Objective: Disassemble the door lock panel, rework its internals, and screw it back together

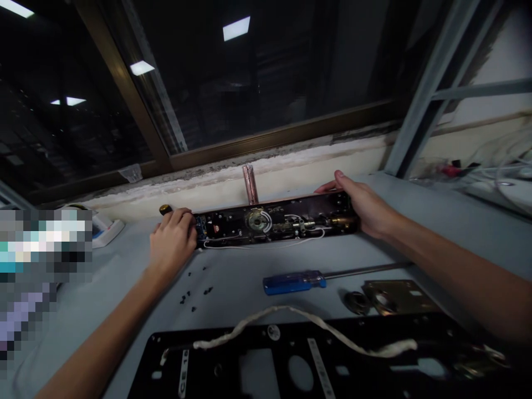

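Note:
A long black lock housing stands on edge at the back of the table, its inner side facing me. Inside show a round metal mechanism, a small blue circuit board and a thin white wire. My left hand is closed over the left end, fingers curled round it. At the other end my right hand grips the housing, thumb up and fingers partly hidden behind. In front lies a blue-handled screwdriver, its shaft pointing right.
Nearest me lies a large black plate with cutouts and a cream-wrapped cable across it. Several small dark screws are scattered left. A brass-coloured metal plate and a dark ring sit right. Behind stands a copper-coloured cylinder.

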Action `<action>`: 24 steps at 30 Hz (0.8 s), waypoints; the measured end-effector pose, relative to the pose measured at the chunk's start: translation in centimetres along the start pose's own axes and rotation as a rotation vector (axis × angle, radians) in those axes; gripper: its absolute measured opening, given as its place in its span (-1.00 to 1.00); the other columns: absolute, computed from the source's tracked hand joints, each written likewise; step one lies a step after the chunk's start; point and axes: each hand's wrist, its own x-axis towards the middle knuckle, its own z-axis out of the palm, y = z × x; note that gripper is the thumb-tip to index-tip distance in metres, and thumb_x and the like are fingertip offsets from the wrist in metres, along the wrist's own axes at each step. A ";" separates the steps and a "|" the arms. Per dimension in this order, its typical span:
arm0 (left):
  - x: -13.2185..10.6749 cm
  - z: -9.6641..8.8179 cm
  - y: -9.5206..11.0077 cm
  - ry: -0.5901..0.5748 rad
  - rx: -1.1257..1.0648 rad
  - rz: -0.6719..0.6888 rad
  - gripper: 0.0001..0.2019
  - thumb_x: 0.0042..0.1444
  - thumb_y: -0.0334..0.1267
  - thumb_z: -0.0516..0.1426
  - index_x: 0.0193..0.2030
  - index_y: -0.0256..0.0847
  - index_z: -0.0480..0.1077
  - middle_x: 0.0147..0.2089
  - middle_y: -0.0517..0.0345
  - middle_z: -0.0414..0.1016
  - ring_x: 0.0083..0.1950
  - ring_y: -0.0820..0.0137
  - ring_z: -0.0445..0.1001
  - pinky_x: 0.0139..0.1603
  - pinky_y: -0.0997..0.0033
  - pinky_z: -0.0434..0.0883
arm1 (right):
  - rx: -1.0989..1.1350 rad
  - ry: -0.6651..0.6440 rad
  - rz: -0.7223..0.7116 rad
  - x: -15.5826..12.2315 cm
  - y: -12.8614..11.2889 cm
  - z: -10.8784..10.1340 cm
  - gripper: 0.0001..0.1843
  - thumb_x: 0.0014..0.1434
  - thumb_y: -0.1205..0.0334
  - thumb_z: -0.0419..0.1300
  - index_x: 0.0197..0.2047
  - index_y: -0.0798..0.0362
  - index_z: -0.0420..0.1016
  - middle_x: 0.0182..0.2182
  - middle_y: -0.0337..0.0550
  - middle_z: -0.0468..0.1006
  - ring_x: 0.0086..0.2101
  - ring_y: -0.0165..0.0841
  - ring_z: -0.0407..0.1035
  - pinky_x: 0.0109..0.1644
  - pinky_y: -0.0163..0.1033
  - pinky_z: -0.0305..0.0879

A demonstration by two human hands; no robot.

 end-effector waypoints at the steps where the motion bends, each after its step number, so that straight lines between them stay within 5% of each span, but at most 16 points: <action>1: -0.1 0.1 -0.1 0.003 -0.019 -0.001 -0.84 0.11 -0.30 -0.05 -0.27 -0.16 0.34 -0.01 0.13 0.40 -0.02 0.22 0.34 -0.19 0.27 0.33 | -0.002 0.002 -0.006 0.0 0.0 0.0 -0.53 -0.04 -0.22 0.08 -0.47 0.06 0.43 -0.51 -0.18 0.41 -0.50 -0.41 0.28 -0.45 -0.30 0.18; 13: 1.1 0.2 -0.5 -0.072 -0.283 -0.286 -0.77 -0.02 -0.28 0.05 -0.18 -0.17 0.19 -0.13 0.01 0.40 -0.07 0.17 0.36 -0.11 0.18 0.29 | -0.018 0.013 -0.016 0.2 0.2 0.0 -0.49 -0.08 -0.26 0.08 -0.48 0.06 0.44 -0.47 -0.16 0.43 -0.48 -0.41 0.29 -0.44 -0.31 0.19; 24: 1.4 0.6 -1.6 -0.071 -0.268 -0.180 -0.80 0.00 -0.27 0.06 -0.19 -0.14 0.23 -0.19 0.04 0.38 -0.10 0.19 0.35 -0.15 0.23 0.30 | 0.008 0.009 0.004 -0.1 0.0 0.1 -0.53 -0.04 -0.22 0.07 -0.48 0.05 0.43 -0.53 -0.20 0.40 -0.51 -0.41 0.27 -0.45 -0.29 0.16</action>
